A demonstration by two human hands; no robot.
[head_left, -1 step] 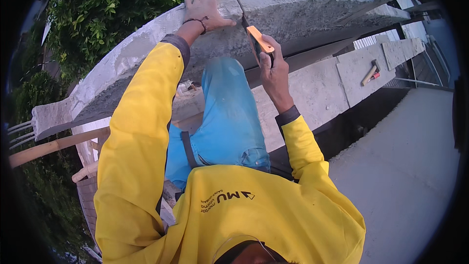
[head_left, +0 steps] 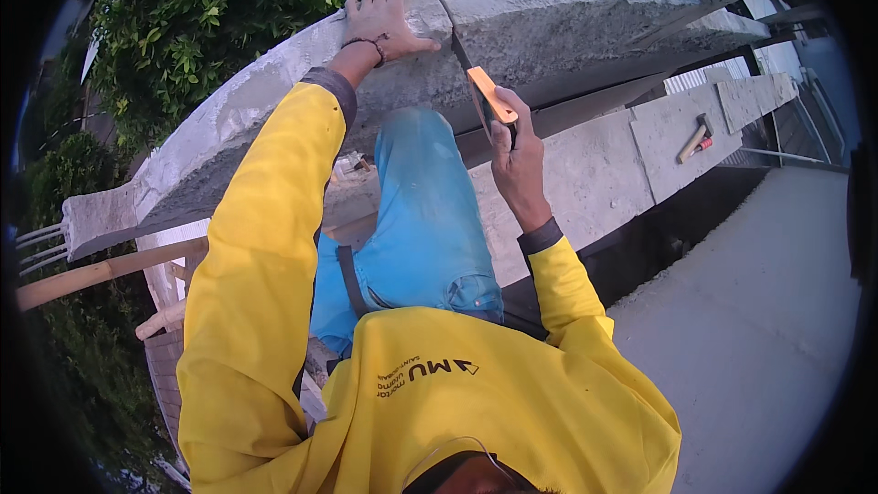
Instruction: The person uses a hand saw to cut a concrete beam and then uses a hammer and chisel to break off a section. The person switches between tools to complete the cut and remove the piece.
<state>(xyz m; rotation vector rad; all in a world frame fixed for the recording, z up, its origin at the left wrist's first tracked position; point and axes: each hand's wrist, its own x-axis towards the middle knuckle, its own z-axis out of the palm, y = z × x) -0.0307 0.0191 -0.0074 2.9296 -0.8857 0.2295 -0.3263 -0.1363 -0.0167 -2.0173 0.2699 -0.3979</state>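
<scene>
My right hand [head_left: 519, 151] is closed around the orange handle of a handsaw [head_left: 492, 94]. Its dark, narrow blade runs away from me into a thin slot across the curved grey concrete beam [head_left: 549, 14]; how deep it sits is hidden. Just left of the slot, my left hand [head_left: 386, 23] lies with fingers spread on the beam's top edge, holding nothing. My blue-clad knee [head_left: 421, 160] is bent close below the beam, between my two arms.
A hammer [head_left: 695, 139] with a wooden handle lies beside a red-handled object on the grey planking [head_left: 599, 160] to the right. A dark gap separates the planking from a pale slab [head_left: 732, 311]. Wooden poles [head_left: 114, 270] stick out at left, below leafy branches [head_left: 201, 27].
The saw handle and my right hand have shifted slightly toward me and to the right, away from the beam. My left hand stays in place.
</scene>
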